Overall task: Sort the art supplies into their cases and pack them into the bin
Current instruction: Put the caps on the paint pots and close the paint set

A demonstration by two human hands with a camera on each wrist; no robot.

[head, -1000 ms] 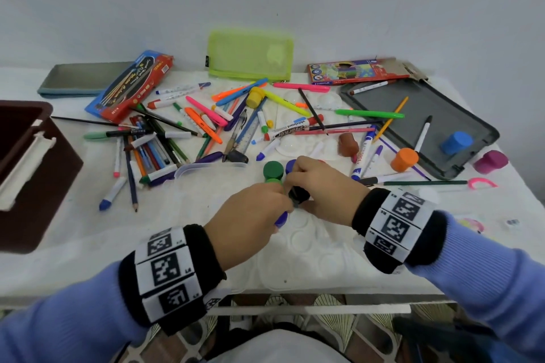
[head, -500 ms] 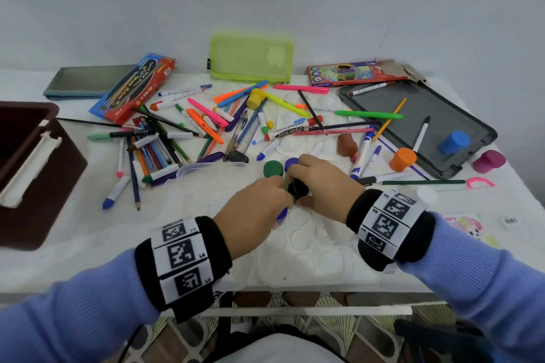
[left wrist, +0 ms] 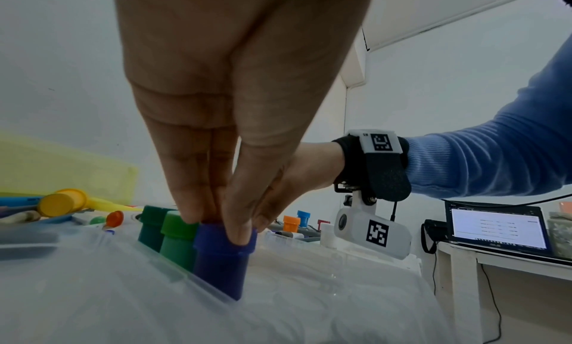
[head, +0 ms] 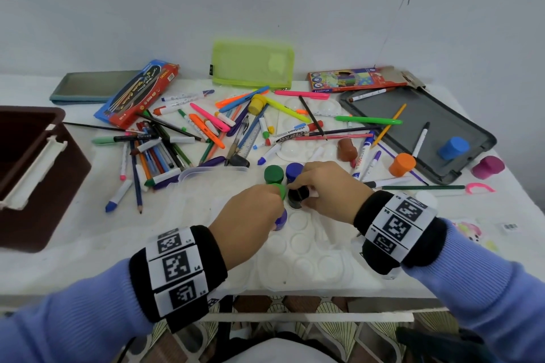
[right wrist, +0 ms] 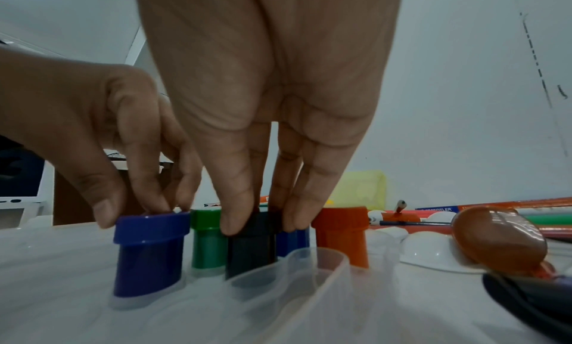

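A clear plastic tray with round wells lies at the table's near edge. My left hand pinches the cap of a dark blue paint pot standing in a well; its fingertips and thumb show in the left wrist view. My right hand pinches a black paint pot between thumb and fingers, standing in the neighbouring well. Two green pots and a blue pot stand in the tray just behind. The right wrist view shows an orange-red pot beside them.
A brown bin stands at the left. Several markers and pencils litter the middle. A green mesh pouch and pencil box lie at the back. An open grey case lies right, with loose orange, magenta and brown pots.
Both hands keep their grips on the pots in the tray. The left hand has shifted slightly away from me; little else differs.
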